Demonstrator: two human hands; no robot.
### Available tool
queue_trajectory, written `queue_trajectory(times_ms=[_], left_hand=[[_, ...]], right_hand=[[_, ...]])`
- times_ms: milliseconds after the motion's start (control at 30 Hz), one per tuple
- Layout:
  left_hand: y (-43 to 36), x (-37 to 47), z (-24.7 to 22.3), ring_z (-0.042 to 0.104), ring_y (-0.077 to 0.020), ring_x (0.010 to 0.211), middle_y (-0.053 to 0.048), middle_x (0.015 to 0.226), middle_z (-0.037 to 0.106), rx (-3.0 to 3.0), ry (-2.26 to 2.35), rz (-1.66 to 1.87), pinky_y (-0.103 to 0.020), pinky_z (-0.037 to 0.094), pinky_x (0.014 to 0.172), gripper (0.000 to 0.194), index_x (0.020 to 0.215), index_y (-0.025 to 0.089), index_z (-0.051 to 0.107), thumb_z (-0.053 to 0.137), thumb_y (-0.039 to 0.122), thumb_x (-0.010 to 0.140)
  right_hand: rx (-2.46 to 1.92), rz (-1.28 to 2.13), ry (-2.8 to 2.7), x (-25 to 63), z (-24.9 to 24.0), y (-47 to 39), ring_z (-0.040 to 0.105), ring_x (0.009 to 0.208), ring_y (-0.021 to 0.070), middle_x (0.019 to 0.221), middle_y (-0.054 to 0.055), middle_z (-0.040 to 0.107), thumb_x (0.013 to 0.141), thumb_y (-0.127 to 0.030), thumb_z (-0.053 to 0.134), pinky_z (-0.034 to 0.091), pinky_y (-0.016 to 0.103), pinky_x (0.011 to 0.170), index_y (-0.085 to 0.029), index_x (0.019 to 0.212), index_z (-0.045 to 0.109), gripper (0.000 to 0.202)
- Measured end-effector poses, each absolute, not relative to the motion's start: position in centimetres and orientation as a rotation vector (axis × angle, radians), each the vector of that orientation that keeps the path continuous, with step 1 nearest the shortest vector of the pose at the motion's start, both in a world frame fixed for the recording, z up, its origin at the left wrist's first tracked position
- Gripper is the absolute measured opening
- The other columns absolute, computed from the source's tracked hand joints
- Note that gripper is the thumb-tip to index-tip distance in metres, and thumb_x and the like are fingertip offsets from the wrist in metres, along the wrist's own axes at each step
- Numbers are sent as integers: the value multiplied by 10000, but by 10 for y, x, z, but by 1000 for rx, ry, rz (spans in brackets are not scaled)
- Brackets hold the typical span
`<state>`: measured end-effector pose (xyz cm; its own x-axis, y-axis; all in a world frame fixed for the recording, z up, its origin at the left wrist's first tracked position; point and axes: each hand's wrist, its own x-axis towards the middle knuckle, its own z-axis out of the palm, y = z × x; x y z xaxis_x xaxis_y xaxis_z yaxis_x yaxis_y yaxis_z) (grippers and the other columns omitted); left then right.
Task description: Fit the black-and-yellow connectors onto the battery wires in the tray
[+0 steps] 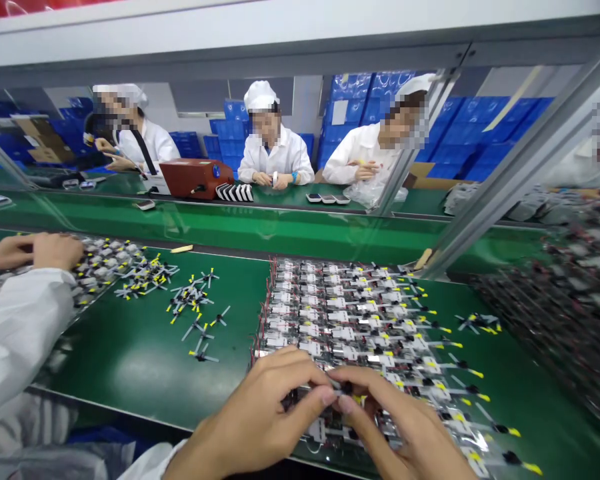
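Fingers of your left hand [275,403] and right hand [393,410] pinch a small dark part [347,387] between them, over white modules [310,331].

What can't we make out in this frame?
All head view:
Small part: mostly hidden by the left hand and right hand.
Nearest units: partly covered by both hands.
Neighbour's hands: anything held is hidden by them.
Dark stack: blurred, cut off by right edge.
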<state>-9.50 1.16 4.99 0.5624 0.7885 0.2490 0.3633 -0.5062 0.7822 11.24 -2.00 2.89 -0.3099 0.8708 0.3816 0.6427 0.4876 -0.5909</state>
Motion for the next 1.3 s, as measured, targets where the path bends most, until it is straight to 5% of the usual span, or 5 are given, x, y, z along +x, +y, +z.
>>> queue_trajectory(times_ms=[133, 300, 767, 1167, 1300], left_hand=[[41, -101, 41, 563, -206, 1012, -54, 1070, 665, 2388, 889, 537, -326, 440, 885, 195, 1139, 203, 630, 502, 216, 991], [63, -105, 20, 480, -232, 1103, -43, 1143, 606, 2768, 698, 265, -329, 422, 901, 319, 1014, 235, 672, 519, -7, 873], [66, -98, 11, 468, -204, 908, -42, 1015, 544, 3032, 616, 220, -317, 371, 724, 172, 956, 228, 620, 598, 79, 874], [63, -103, 5, 504, -196, 921, -59, 1015, 582, 2804, 648, 522, -304, 409, 813, 262, 901, 194, 587, 464, -7, 787], [61, -108, 9, 529, -197, 875, -50, 908, 614, 2592, 693, 632, -327, 414, 818, 119, 902, 186, 575, 497, 126, 836]], right_hand=[[-1422, 490, -1993, 124, 31, -19, 650, 639, 150, 848, -22, 705, 994, -348, 474, 503, 214, 565, -284, 968, 614, 156], [-1573, 484, -1951, 123, 26, -16, 654, 733, 188, 892, 6, 688, 987, -347, 443, 502, 268, 647, -272, 955, 607, 182], [-1487, 607, -1982, 114, 10, -1, 683, 821, 193, 952, 73, 663, 986, -245, 400, 550, 288, 711, -221, 978, 673, 274], [-1521, 596, -1996, 106, 9, 2, 661, 723, 201, 864, 49, 670, 959, -272, 464, 514, 301, 652, -232, 909, 691, 236], [-1514, 663, -2021, 100, 9, 5, 672, 798, 202, 905, 33, 680, 974, -281, 471, 518, 306, 704, -248, 940, 678, 211]])
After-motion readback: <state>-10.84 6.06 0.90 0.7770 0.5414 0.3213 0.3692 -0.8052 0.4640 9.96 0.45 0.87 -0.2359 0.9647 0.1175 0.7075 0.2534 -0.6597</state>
